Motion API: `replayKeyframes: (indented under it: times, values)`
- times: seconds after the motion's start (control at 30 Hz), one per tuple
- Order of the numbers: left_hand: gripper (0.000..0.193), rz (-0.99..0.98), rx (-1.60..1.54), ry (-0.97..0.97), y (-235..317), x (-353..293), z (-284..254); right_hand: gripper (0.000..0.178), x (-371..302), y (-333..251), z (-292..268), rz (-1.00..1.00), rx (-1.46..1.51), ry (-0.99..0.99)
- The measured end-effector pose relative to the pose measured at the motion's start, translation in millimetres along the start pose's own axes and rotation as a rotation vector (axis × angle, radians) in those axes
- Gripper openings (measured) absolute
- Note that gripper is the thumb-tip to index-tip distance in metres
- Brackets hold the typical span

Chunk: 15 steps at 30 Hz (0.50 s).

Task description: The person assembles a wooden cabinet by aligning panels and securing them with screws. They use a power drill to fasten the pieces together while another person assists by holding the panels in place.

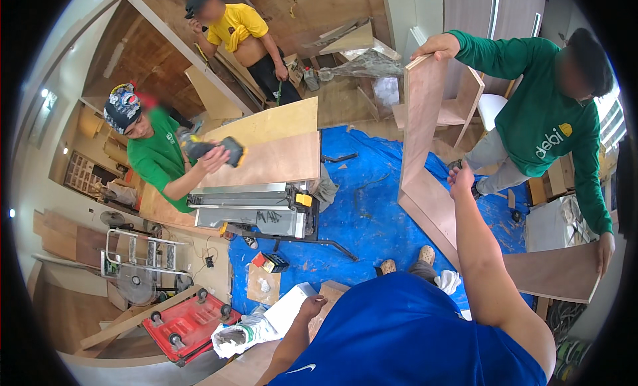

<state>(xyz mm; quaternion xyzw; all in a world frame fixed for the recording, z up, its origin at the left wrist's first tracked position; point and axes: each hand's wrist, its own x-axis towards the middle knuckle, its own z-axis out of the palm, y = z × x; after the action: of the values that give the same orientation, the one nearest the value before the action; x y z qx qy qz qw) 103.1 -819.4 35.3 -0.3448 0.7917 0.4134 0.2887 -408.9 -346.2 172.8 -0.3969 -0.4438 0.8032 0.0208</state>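
Observation:
My right hand (460, 180) is stretched forward beside a plywood frame (425, 120), palm up and fingers apart, with nothing seen in it. Joined plywood boards make up the frame, angled toward me. A co-worker in a green long-sleeved top (545, 113) grips its upper end with one hand and a lower plywood board (558, 270) with the other. Low on the left, my left hand (312, 307) is closed, next to a white box (289, 311) and a piece of board. Whatever it may hold is too small to make out.
A person in a green shirt (156, 153) holds a cordless drill (222, 150) over plywood sheets (266, 153) on a table saw (259, 213). A person in yellow (242, 30) stands behind. Blue tarp (352, 200) covers the floor; a red dolly (193, 326) lies lower left.

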Motion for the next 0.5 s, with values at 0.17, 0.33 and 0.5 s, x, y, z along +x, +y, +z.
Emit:
replayKeyframes:
  times: [0.17,0.33,0.5]
  values:
    - [0.054,-0.005,0.047,-0.001,17.2,-0.5,-7.2,0.047,-1.0,-4.0,50.5,-0.082,0.02,-0.123]
    - [0.055,0.063,0.01,0.022,0.3,-3.3,-12.7,0.05,-52.2,-33.0,149.1,-0.31,0.078,-0.238]
    - [0.053,0.036,-0.009,0.053,-2.3,-10.0,-7.0,0.05,-21.5,-38.0,186.5,-0.467,-0.056,-0.238]
